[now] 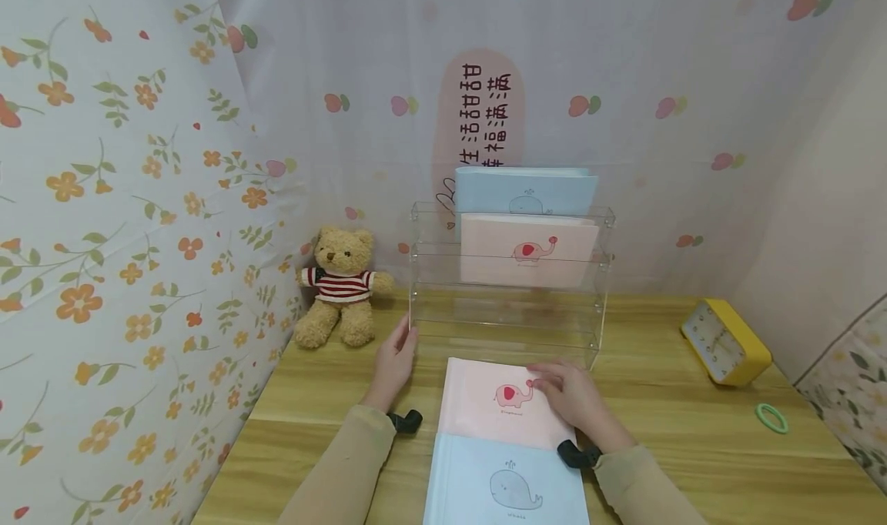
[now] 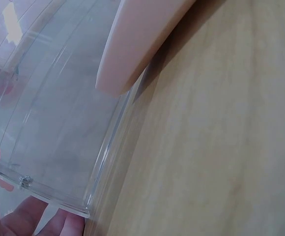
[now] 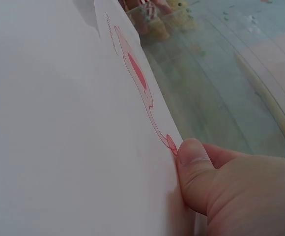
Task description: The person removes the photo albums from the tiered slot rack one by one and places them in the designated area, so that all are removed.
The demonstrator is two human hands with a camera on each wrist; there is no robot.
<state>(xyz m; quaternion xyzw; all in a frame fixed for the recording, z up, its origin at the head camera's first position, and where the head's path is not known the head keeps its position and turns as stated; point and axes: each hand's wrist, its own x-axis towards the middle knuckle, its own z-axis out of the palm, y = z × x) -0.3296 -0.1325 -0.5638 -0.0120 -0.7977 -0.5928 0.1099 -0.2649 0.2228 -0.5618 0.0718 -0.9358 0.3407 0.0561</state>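
Note:
My left hand [image 1: 396, 359] grips the left side panel of a clear acrylic rack [image 1: 499, 340], thumb at its front edge and fingers along the outside. With my right hand [image 1: 571, 398] I pinch the top right edge of a pink book [image 1: 478, 386] with a red elephant on its cover. In the right wrist view the thumb lies on the cover beside the elephant's trunk. The pink book's corner [image 2: 128, 54] appears close to the rack's base in the left wrist view. A light blue whale book [image 1: 464, 471] overlaps the pink book's lower part.
In the rack stand another pink elephant book [image 1: 485, 255] and, behind it, a blue whale book [image 1: 478, 190]. A teddy bear [image 1: 339, 290] sits left of the rack. To the right are a yellow clock [image 1: 744, 348] and a green ring [image 1: 771, 418]. Patterned cloth hangs behind.

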